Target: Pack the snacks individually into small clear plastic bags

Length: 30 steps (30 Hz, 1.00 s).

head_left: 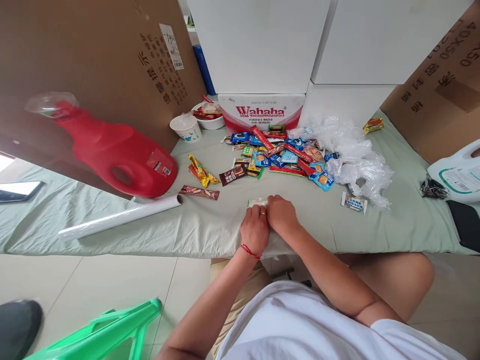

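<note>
Side by side near the table's front edge, both my hands are at a small green-and-white wrapped snack packet (257, 202). My left hand (255, 232), with a ring and a red cord bracelet, has its fingers bent over the packet's near side. Curled at the packet's right end is my right hand (282, 214); its fingertips are mostly hidden. Beyond them lies a heap of wrapped snacks, among them a brown biscuit packet (233, 175) and a blue packet (323, 180). A brown stick packet (199, 192) rests to the left, and a white-and-blue packet (354, 203) to the right.
A red jug (123, 155) and a roll of clear film (123, 217) lie on the left. Crumpled clear plastic (360, 155) is at the right of the heap. A Wahaba carton (262, 111), paper cup (186, 128), white jug (459, 175) and black phone (464, 224) stand or lie around.
</note>
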Each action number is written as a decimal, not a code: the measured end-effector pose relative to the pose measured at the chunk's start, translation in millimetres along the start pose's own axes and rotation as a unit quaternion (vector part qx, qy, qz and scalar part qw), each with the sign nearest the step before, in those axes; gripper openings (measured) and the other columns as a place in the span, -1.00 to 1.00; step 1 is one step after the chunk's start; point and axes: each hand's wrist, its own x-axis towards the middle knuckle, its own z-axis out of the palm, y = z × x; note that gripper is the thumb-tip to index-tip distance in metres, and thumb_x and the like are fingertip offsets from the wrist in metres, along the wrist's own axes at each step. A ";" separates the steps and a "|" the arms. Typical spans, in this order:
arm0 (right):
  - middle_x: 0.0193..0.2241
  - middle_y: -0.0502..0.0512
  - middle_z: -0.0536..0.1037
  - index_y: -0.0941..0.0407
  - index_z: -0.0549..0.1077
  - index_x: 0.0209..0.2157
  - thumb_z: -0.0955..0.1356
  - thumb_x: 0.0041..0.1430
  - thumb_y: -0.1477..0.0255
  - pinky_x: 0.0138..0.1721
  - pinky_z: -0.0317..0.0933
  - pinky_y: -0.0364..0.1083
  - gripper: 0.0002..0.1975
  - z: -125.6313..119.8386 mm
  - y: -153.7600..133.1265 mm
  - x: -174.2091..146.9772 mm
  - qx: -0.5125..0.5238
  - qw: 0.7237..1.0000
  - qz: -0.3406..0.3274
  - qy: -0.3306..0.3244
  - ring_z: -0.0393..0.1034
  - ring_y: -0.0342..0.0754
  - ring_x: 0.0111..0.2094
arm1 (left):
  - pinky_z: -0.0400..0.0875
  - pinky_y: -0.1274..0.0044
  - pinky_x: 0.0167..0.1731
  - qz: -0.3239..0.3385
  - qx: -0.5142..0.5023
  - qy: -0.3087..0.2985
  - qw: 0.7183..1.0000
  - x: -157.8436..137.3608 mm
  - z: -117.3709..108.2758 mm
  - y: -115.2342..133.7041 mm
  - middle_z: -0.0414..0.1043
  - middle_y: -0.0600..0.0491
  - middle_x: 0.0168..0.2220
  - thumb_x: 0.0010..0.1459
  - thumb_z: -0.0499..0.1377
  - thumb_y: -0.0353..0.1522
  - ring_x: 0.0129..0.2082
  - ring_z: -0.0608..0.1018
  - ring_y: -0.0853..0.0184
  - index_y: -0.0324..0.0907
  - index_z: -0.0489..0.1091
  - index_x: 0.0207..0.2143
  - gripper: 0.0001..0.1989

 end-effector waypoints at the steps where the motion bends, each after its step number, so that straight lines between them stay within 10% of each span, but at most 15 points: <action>1: -0.14 0.25 0.59 0.15 0.51 -0.10 0.25 0.38 0.49 -0.29 0.27 -0.08 -0.79 3.6 -4.9 -0.3 -0.027 1.000 -0.006 -0.012 0.54 0.05 -0.25 | 0.43 0.41 -0.18 0.001 -0.022 0.002 1.000 -1.5 -1.9 -2.6 0.50 -0.13 -0.08 0.36 0.05 -0.45 -0.05 0.53 0.12 -0.19 0.48 0.00 -0.73; 10: -0.15 0.23 0.49 0.09 0.48 -0.16 0.18 0.40 0.60 -0.09 0.28 -0.02 -0.73 29.0 17.9 -23.1 0.013 0.991 -0.122 0.054 0.42 0.06 -0.22 | 0.45 0.42 -0.15 -0.173 -0.240 0.030 0.955 2.1 -15.5 -22.7 0.56 0.05 -0.36 0.36 0.10 -0.28 -0.26 0.60 0.22 -0.13 0.38 0.25 -0.55; 14: -0.18 0.18 0.48 0.09 0.49 -0.21 0.19 0.41 0.58 -0.19 0.26 -0.08 -0.74 32.9 20.0 -24.4 0.061 0.990 -0.106 0.067 0.39 0.01 -0.26 | 0.38 0.21 0.13 -0.219 -0.174 0.148 0.949 7.7 -6.0 -16.5 0.50 -0.19 0.00 0.13 0.32 -0.22 0.08 0.49 0.01 -0.25 0.30 0.27 -0.31; 19: -0.20 0.16 0.51 0.06 0.52 -0.15 0.21 0.40 0.50 -0.14 0.33 -0.06 -0.75 35.3 27.9 -29.7 0.216 0.967 -0.078 0.107 0.45 0.02 -0.20 | 0.40 0.18 0.12 -0.180 -0.203 0.076 0.960 4.1 -5.5 -8.3 0.49 -0.22 0.04 0.17 0.28 -0.25 0.12 0.49 -0.03 -0.23 0.41 0.03 -0.59; 21: -0.20 0.16 0.53 0.05 0.53 -0.13 0.23 0.40 0.39 -0.15 0.40 -0.02 -0.76 36.7 33.6 -36.4 0.368 0.921 -0.039 0.121 0.48 0.02 -0.23 | 0.47 0.31 -0.04 -0.158 -0.254 0.085 0.950 -0.8 -9.2 0.9 0.52 -0.13 -0.07 0.20 0.26 -0.27 -0.05 0.56 0.10 -0.21 0.38 0.03 -0.62; 27: -0.23 0.14 0.63 0.05 0.53 -0.16 0.32 0.27 -0.07 -0.19 0.47 0.03 -0.53 28.4 52.1 -66.7 0.755 0.650 0.063 0.061 0.54 0.10 -0.15 | 0.39 0.30 0.03 0.102 -0.180 0.146 0.967 -18.8 -4.8 45.7 0.54 -0.10 -0.07 0.35 0.10 -0.45 0.03 0.53 0.15 -0.10 0.49 -0.10 -0.81; 30: -0.22 0.14 0.65 0.06 0.53 -0.19 0.41 0.17 -0.08 -0.19 0.46 0.00 -0.53 20.6 65.4 -76.7 0.792 0.604 0.079 0.041 0.55 0.10 -0.11 | 0.37 0.21 0.09 0.198 -0.142 0.083 0.966 -24.4 8.8 63.8 0.56 -0.11 0.02 0.30 0.11 -0.53 0.14 0.49 0.08 -0.06 0.52 -0.01 -0.67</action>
